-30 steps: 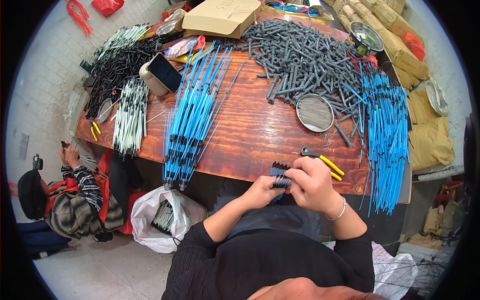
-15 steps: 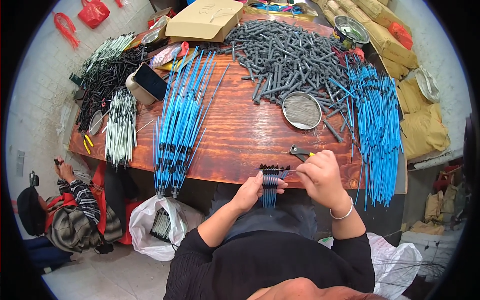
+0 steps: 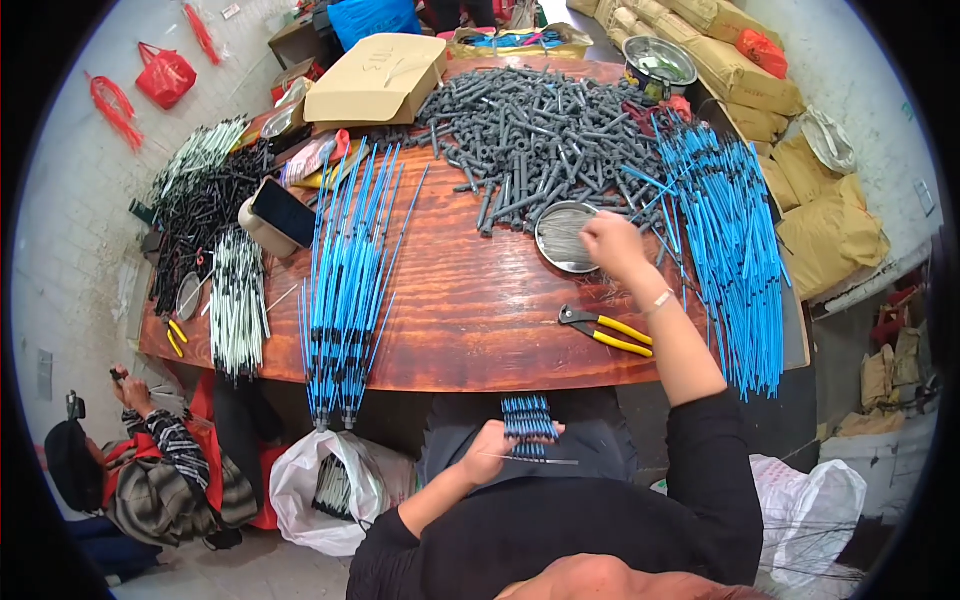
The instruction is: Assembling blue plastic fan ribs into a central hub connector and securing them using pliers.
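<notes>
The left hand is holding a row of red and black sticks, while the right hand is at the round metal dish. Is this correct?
Only the colour is wrong: the head view shows that the left hand holds a row of blue and black sticks. The right hand is indeed at the round metal dish.
</notes>
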A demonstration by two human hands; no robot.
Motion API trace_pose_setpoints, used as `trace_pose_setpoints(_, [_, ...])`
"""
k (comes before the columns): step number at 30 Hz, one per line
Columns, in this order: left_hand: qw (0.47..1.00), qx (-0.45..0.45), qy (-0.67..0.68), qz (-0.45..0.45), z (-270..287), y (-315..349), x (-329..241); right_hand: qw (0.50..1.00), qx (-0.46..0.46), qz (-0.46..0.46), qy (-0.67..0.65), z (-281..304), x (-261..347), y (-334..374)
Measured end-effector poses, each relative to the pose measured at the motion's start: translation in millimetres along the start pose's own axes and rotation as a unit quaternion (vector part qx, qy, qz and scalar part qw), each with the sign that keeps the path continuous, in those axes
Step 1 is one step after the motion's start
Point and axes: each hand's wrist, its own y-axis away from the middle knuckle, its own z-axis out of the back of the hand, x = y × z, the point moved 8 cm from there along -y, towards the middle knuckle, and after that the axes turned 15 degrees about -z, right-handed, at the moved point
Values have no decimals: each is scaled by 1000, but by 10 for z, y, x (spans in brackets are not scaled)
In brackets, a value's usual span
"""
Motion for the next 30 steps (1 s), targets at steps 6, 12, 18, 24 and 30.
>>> trace_pose_setpoints(6, [999, -31, -30, 23, 15, 82, 96, 988, 51, -3, 144, -488, -38, -174])
trace_pose_setpoints(12, [981, -163, 88, 65, 228, -44, 237, 982, 84, 19, 170, -557, 24, -175])
trace_pose_setpoints(18, [980, -174, 59, 76, 476, -266, 165, 996, 48, 9, 73, -196, -53, -79])
trace_pose_setpoints(24, [987, -150, 12, 50, 529, -237, 207, 919, 344, -43, -187, 307, 482, 562])
trace_pose_setpoints(30, [993, -118, 13, -13, 450, -277, -1, 885, 372, 95, -263, 826, 1042, 1104])
